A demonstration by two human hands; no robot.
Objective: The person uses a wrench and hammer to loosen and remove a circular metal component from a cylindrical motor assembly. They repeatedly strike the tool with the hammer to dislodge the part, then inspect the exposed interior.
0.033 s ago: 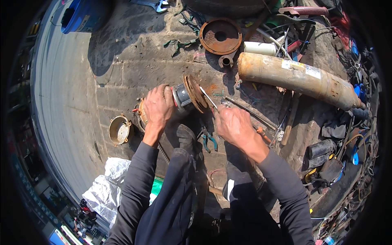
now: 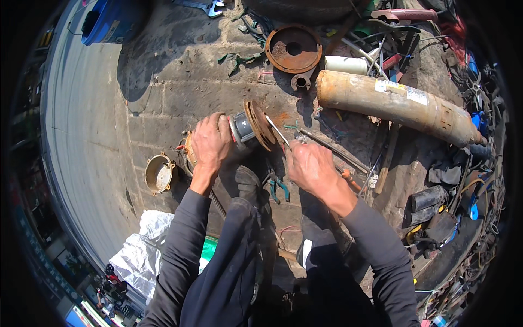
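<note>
My left hand [image 2: 211, 139] is wrapped over the body of a small motor pump [image 2: 243, 127], which lies on its side between my feet. A rusty flanged disc [image 2: 259, 125] faces right at the pump's end. My right hand [image 2: 313, 167] is closed around a thin metal rod [image 2: 278, 131], whose handle end is hidden in the fist. The rod's tip meets the face of the rusty disc or lies just in front of it. Left of the pump sits a round metal cover [image 2: 160, 173] with small lugs. Pliers with teal handles [image 2: 280, 188] lie below, between my shoes.
A rusty round housing [image 2: 295, 49] lies at the far middle, beside a long rusty cylinder [image 2: 389, 101]. Cables and scrap crowd the right side. A blue bucket [image 2: 102, 24] stands far left; a crumpled silvery sheet [image 2: 139, 253] lies near left. A metal bar [image 2: 335, 151] rests beyond my right hand.
</note>
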